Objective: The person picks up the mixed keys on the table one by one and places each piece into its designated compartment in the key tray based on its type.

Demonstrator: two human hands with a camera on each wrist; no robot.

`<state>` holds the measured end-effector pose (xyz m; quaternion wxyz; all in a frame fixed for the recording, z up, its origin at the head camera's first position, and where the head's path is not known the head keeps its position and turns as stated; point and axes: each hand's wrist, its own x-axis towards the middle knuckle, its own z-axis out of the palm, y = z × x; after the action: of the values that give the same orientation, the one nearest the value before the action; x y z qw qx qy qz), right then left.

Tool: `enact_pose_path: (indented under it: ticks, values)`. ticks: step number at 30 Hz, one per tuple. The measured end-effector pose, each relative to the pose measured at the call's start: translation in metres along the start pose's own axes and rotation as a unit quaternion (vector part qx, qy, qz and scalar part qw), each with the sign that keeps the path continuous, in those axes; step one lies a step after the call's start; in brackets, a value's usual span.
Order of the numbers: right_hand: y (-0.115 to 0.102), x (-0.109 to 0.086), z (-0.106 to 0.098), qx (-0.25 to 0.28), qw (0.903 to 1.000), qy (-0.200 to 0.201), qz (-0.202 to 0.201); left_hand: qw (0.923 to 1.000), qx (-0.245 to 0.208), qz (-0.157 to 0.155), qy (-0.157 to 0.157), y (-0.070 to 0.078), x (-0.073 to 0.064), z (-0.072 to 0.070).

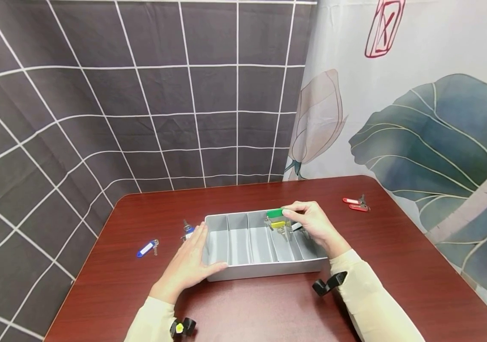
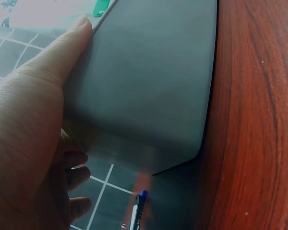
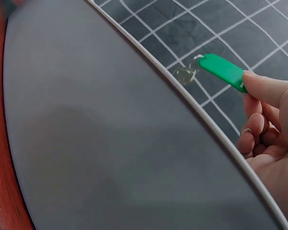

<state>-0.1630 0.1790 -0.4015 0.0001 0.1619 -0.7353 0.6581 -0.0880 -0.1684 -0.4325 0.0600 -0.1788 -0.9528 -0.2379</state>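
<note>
We pinch the green key tag (image 1: 274, 213) over the gray divided tray (image 1: 264, 270) with our right hand (image 1: 313, 223); our left hand (image 1: 188, 262) spreads wide against the tray's left end. The tag seems light, stiff, slick, best held opposite its key (image 3: 185, 75).

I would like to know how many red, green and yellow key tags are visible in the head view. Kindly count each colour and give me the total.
Red tags: 2, on the table
Green tag: 1, in the right hand
Yellow tag: 1, inside the tray
Total: 4
</note>
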Motion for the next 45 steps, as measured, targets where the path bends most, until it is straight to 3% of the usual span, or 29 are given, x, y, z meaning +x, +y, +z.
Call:
enact_pose_path:
  ticks: [11, 19, 28, 45]
  values:
    - [-0.001, 0.004, 0.01, -0.022, 0.9995, -0.023, -0.006, 1.0, 0.002, -0.004, -0.006, 0.0, 0.0, 0.0]
    - [-0.001, 0.005, 0.019, -0.026, 0.9991, -0.03, 0.013, 0.9999, -0.003, -0.007, -0.007, 0.0, -0.001, 0.0]
    - [-0.001, 0.005, 0.031, -0.064, 0.9969, 0.003, 0.047, 0.9999, -0.006, -0.007, -0.007, 0.001, 0.0, -0.001]
    - [0.005, 0.005, 0.034, -0.068, 0.9961, -0.009, 0.056, 1.0, -0.006, -0.006, -0.005, 0.002, 0.0, -0.002]
